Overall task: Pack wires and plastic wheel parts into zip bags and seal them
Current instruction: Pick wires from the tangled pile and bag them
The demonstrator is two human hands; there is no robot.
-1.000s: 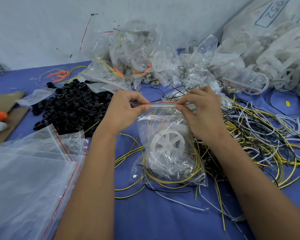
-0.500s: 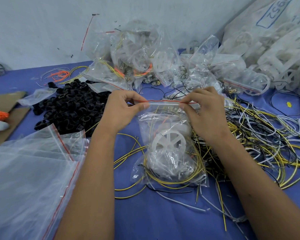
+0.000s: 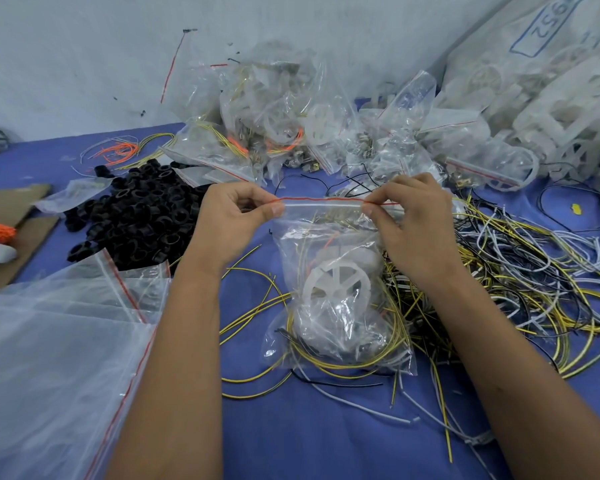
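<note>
A clear zip bag (image 3: 340, 306) stands in the middle of the blue table, filled with a white spoked plastic wheel (image 3: 336, 278) and coiled yellow, black and white wires. Its red-lined zip strip (image 3: 323, 201) runs level between my hands. My left hand (image 3: 232, 220) pinches the strip's left end between thumb and forefinger. My right hand (image 3: 413, 223) pinches the strip near its right end. The bag's bottom rests on loose wires.
Loose yellow, black and white wires (image 3: 520, 271) sprawl at the right. A heap of black rings (image 3: 136, 213) lies at the left. Empty zip bags (image 3: 56, 341) are stacked at the near left. Filled bags (image 3: 291, 133) pile along the wall, with white wheel parts (image 3: 551, 109) at the far right.
Both hands have stayed on the zip strip. My right thumb and forefinger have slid a little to the right along it, and the strip now looks stretched straighter.
</note>
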